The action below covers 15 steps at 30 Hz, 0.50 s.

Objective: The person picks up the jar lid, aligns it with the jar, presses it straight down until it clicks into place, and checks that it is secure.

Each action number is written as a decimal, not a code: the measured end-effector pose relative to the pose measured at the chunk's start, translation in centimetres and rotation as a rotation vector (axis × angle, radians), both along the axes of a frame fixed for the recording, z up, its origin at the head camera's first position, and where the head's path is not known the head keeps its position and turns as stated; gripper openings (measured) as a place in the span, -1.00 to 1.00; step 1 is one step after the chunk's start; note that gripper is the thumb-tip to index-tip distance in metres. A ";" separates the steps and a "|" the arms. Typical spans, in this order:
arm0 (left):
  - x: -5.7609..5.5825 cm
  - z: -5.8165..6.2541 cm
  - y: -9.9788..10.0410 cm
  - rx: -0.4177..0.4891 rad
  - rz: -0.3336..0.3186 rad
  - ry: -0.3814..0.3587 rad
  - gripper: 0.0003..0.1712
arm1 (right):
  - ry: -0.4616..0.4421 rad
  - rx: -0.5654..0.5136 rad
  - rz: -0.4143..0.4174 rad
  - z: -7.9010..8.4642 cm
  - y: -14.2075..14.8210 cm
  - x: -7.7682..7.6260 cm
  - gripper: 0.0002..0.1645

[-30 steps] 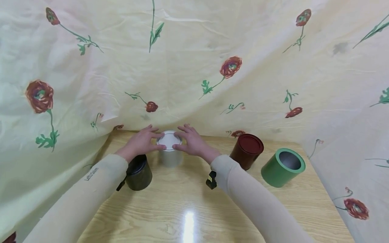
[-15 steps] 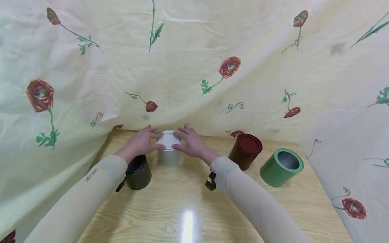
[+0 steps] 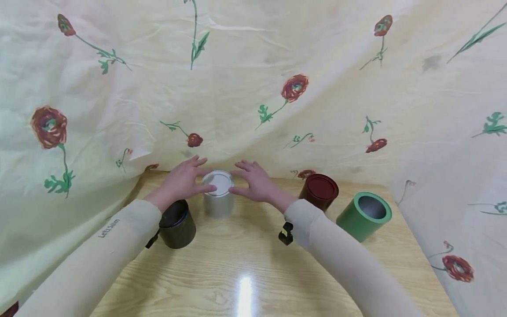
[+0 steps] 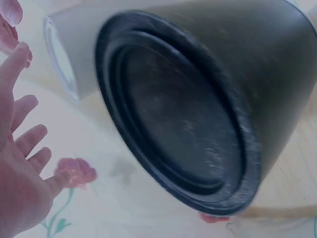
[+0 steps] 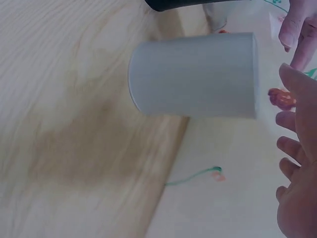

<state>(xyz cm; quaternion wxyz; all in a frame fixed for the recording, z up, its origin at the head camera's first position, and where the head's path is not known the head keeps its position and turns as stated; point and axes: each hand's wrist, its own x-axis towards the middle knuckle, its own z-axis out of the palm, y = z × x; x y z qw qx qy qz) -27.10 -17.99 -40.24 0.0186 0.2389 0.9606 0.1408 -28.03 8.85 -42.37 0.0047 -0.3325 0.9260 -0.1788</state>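
A light grey can [image 3: 218, 206] with a white lid [image 3: 219, 181] stands upright at the back of the wooden table. My left hand [image 3: 183, 180] hovers at the lid's left side, fingers spread, its thumb overlapping the lid in the head view. On the other side, my right hand [image 3: 257, 181] has its fingertips near the lid's right edge. In the right wrist view, a gap shows between the can's top and the fingers of the right hand [image 5: 304, 148]. A black can [image 3: 178, 231] with a recessed top sits below my left wrist; it fills much of the left wrist view.
To the right stand a dark red can [image 3: 320, 189] and a green can [image 3: 360, 220] with a hollow-looking grey top. The right sleeve partly covers the red one. A flowered cloth [image 3: 237, 88] hangs behind the wooden table [image 3: 222, 268] and along its sides.
Both hands have moved apart, the left one leftward and the right one rightward, off the white lid. More of the lid shows now. The cans stand where they were.
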 end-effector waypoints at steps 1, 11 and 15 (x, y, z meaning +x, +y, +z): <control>0.2 0.2 0.2 -0.002 -0.006 0.002 -0.15 | 0.001 0.013 0.004 0.3 0.4 0.1 -0.26; 1.8 1.8 3.6 -0.017 -0.071 0.035 -0.14 | -0.034 0.080 0.019 2.8 5.4 2.4 -0.21; 2.2 1.9 5.2 -0.033 -0.106 0.050 -0.13 | -0.036 0.092 0.012 2.9 7.2 3.3 -0.20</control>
